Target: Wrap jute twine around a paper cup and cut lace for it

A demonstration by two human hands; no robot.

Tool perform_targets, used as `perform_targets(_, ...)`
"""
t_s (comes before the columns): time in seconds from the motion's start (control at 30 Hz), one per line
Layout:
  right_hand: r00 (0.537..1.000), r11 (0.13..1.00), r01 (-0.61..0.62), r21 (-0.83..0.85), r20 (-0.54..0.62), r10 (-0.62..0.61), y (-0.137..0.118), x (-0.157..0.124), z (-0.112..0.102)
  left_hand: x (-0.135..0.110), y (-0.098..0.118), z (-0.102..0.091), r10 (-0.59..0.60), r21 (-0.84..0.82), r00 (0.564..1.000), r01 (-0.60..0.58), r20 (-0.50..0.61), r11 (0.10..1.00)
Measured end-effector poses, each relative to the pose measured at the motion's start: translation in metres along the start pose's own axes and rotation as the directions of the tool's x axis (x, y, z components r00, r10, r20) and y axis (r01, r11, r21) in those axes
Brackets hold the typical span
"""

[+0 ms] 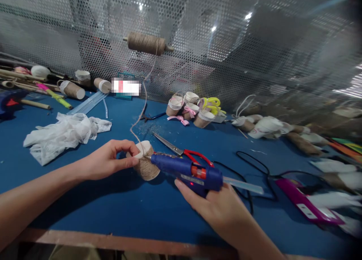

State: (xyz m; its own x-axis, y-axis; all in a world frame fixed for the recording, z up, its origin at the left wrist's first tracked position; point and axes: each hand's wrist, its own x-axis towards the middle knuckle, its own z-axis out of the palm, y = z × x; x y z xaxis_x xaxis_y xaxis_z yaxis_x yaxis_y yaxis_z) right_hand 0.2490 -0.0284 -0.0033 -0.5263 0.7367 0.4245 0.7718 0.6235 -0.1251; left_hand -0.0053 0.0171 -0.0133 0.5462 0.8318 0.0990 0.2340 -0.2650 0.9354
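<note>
My left hand (113, 160) pinches the rim of a small paper cup (148, 169) whose side is wrapped in brown twine. The cup is tilted above the blue table. My right hand (216, 203) grips a blue glue gun (186, 169) with a clear glue stick jutting from its back and a small red light lit. Its nozzle tip is at the cup's twine; whether it touches, I cannot tell. A loose twine strand (145, 90) runs from the cup up to a twine spool (145, 43) on a rod.
Red-handled scissors (172, 145) lie just beyond the glue gun. White lace (66, 133) is heaped at left. Several wrapped cups (203, 118) with pink bows stand at the back, near pliers (152, 117). A purple power strip (308, 201) and black cord lie at right.
</note>
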Motion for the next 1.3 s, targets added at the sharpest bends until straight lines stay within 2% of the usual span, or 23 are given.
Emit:
perform_targets(0.13,0.997,0.995,0.021,-0.094,-0.075,-0.028,0.002,-0.007,0.016,0.000,-0.001,0.000,-0.005,0.004,1.000,0.005,-0.002,1.000)
perform_targets(0.27,0.997,0.988,-0.021,-0.153,-0.074,0.009,0.002,-0.005,0.011,0.000,-0.002,0.000,-0.010,0.000,1.000,0.010,-0.006,1.000)
perform_targets(0.33,0.999,0.983,0.027,-0.184,-0.015,-0.030,0.002,-0.004,0.004,-0.001,-0.002,0.000,-0.010,0.006,1.000,0.010,-0.005,1.000)
perform_targets(0.43,0.985,0.965,0.161,-0.208,0.089,-0.146,0.005,-0.005,0.000,-0.001,-0.001,0.000,-0.002,0.007,1.000,0.002,-0.008,1.000)
perform_targets(0.57,0.970,0.935,0.241,-0.262,0.038,-0.239,0.008,-0.010,0.009,0.000,0.000,0.001,0.004,0.016,1.000,-0.004,-0.020,1.000)
perform_targets(0.67,0.985,0.968,0.165,-0.191,-0.017,-0.172,0.007,-0.014,0.012,-0.001,0.000,0.001,0.010,0.031,1.000,-0.010,-0.020,0.999)
perform_targets(0.73,0.996,0.991,0.087,-0.101,-0.012,-0.088,0.005,-0.015,0.009,-0.001,0.000,0.001,0.012,0.041,1.000,-0.011,-0.019,0.999)
perform_targets(0.87,1.000,1.000,-0.002,-0.023,-0.014,0.002,-0.003,-0.005,-0.001,-0.001,0.000,0.000,0.003,0.030,1.000,-0.003,-0.005,1.000)
perform_targets(1.07,0.973,0.952,-0.231,0.199,0.019,0.232,-0.012,0.018,-0.009,-0.001,-0.001,-0.001,0.008,0.021,1.000,-0.008,0.001,1.000)
perform_targets(1.17,0.957,0.936,-0.286,0.206,0.012,0.290,-0.012,0.020,-0.013,-0.002,-0.001,0.000,0.004,0.013,1.000,-0.004,0.002,1.000)
perform_targets(1.3,0.961,0.948,-0.274,0.163,0.072,0.266,-0.014,0.022,-0.021,-0.002,-0.001,-0.001,0.015,0.024,1.000,-0.016,0.012,1.000)
